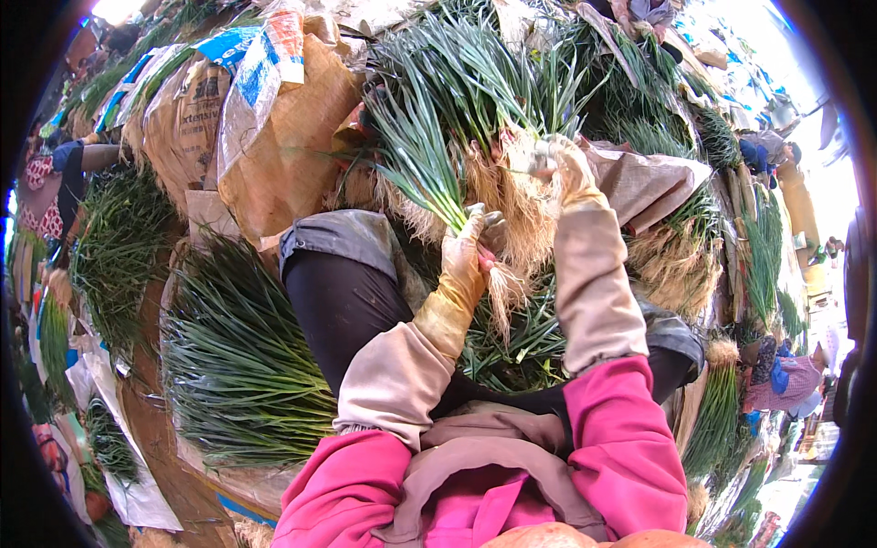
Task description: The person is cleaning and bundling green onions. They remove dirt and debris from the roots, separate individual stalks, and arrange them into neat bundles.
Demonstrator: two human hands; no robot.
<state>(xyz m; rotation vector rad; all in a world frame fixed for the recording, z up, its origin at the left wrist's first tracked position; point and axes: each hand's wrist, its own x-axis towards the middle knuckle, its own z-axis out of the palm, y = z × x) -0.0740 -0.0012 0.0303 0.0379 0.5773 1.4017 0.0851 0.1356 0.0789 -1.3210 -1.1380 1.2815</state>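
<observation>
My left hand (471,250), in a yellowed glove, is closed around a small bunch of green onions (444,192). Their leaves point up and to the left, while the reddish bulbs and pale roots (505,284) stick out at the lower right of the fist. Ahead lies a large heap of green onions (459,75) with long tan roots (521,212) hanging towards me. At the right side of that heap, by the bulbs, is my right hand (567,164), also gloved. Its fingers are blurred, so any hold on a stalk cannot be made out.
Loose green leaves (514,346) lie between my legs. To the left, a big stack of green onions (246,370) rests on sheeting, with brown sacks (288,137) beyond. Another rooty pile (675,267) sits by my right knee. Other people (788,380) are among more piles at right.
</observation>
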